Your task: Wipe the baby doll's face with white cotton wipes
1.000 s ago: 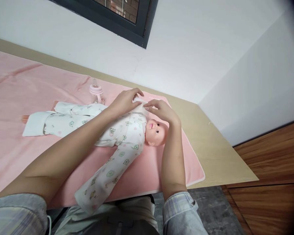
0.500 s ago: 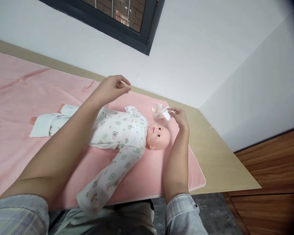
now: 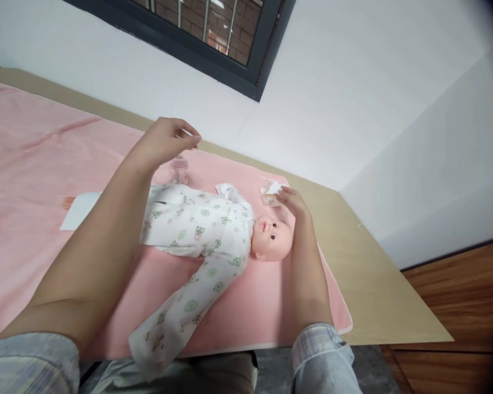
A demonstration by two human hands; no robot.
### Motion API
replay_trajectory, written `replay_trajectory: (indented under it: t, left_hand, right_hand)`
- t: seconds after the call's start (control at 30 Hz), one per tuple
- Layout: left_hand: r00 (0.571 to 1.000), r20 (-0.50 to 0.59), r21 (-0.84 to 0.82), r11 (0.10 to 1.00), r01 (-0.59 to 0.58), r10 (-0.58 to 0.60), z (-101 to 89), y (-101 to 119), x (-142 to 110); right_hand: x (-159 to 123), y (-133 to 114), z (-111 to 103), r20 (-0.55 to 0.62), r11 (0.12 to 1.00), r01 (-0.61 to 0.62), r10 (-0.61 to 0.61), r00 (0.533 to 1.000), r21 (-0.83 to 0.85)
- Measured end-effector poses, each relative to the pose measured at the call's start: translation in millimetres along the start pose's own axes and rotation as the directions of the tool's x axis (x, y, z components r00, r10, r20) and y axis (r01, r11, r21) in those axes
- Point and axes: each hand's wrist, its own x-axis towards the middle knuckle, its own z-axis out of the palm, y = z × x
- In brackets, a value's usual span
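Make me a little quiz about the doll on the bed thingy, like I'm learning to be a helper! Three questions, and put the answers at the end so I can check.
1. True or false: the doll lies face up on a pink cloth.

2. Pick one. Which is closest to the doll's head?
A. the left hand
B. the bottle
C. the right hand

3. Fill in the gap: one long sleeve of the doll's top reaches past the ____ of the table.

Key: 1. True. 2. C, the right hand. 3. Edge.
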Motion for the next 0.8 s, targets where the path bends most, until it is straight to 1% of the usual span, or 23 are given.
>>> replay_trajectory:
  t: [0.07,0.17,0.27,0.33,0.4,0.47,0.5,0.57,0.63,0.7,0.8]
  left_hand:
    - [1.000,-0.005,0.023,1.000,0.005,-0.005,-2.1,-3,2]
    - [1.000,0.000,0.059,0.998,-0.001,0.001,-6.6,-9,6]
    - [0.999,-0.025,0.091,0.995,0.038,-0.036,-11.0,-19,10]
    - [0.996,-0.060,0.153,0.985,0.079,-0.071,-13.4,-27,14]
    - [0.993,-0.075,0.239,0.965,0.108,-0.093,-15.6,-38,17]
    - [0.992,-0.057,0.315,0.940,0.128,-0.116,-17.3,-50,21]
    - [0.990,-0.037,0.340,0.930,0.138,-0.133,-17.8,-56,23]
    - [0.986,0.022,0.376,0.915,0.144,-0.164,-17.9,-70,28]
    - [0.978,0.081,0.405,0.903,0.143,-0.191,-16.6,-83,33]
    - [0.971,0.120,0.426,0.894,0.137,-0.206,-13.9,-94,39]
    - [0.967,0.113,0.438,0.885,0.157,-0.228,-9.4,-107,43]
  right_hand:
    - [-4,1,-2,-0.012,1.000,-0.019,0.019,1.000,-0.006]
    - [-9,-1,-8,-0.042,1.000,-0.015,0.015,0.999,0.011]
    - [-11,-3,-16,-0.146,0.998,0.002,-0.011,0.989,-0.056]
    - [-11,-1,-20,-0.251,0.982,0.039,-0.086,0.964,-0.187]
    - [-11,8,-22,-0.335,0.940,0.081,-0.197,0.921,-0.330]
    - [-12,21,-22,-0.387,0.897,0.108,-0.290,0.875,-0.428]
    - [-13,29,-21,-0.402,0.885,0.116,-0.318,0.859,-0.452]
    - [-14,46,-17,-0.417,0.870,0.122,-0.346,0.840,-0.478]
    - [-15,61,-13,-0.419,0.863,0.114,-0.350,0.838,-0.493]
    - [-14,74,-11,-0.412,0.863,0.094,-0.329,0.850,-0.496]
    - [-11,86,-12,-0.385,0.872,0.061,-0.276,0.881,-0.486]
